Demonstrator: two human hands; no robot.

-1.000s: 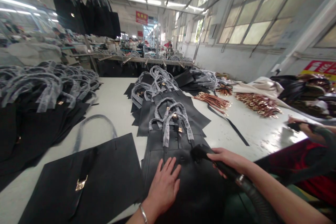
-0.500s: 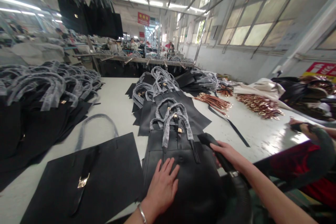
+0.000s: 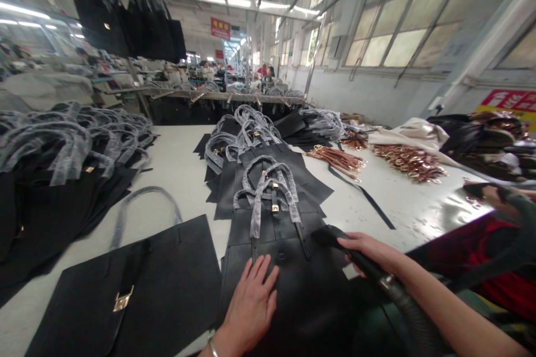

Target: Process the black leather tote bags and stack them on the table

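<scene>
My left hand (image 3: 253,301) lies flat, fingers stretched, on a black bag panel (image 3: 301,290) in front of me. My right hand (image 3: 372,254) is wrapped round a black hose nozzle (image 3: 355,259), whose flat tip rests at or just above the panel's right side; I cannot tell if it touches. A ribbed hose (image 3: 419,318) runs from the nozzle toward the bottom right. Plastic-wrapped handles (image 3: 274,195) and a gold clasp (image 3: 275,208) show at the panel's far edge. On the left lies another black bag panel (image 3: 167,279) with a strap and gold buckle (image 3: 122,301).
Wrapped-handle bag pieces (image 3: 54,189) are heaped at the left. Brown straps (image 3: 337,162) and a loose black strip (image 3: 368,198) lie on the white table (image 3: 347,209). At the far right, another person's hand (image 3: 494,195) holds a dark hose.
The nozzle and my right hand have shifted slightly toward me over the panel. My left hand stays flat on it. The view has turned a little to the right.
</scene>
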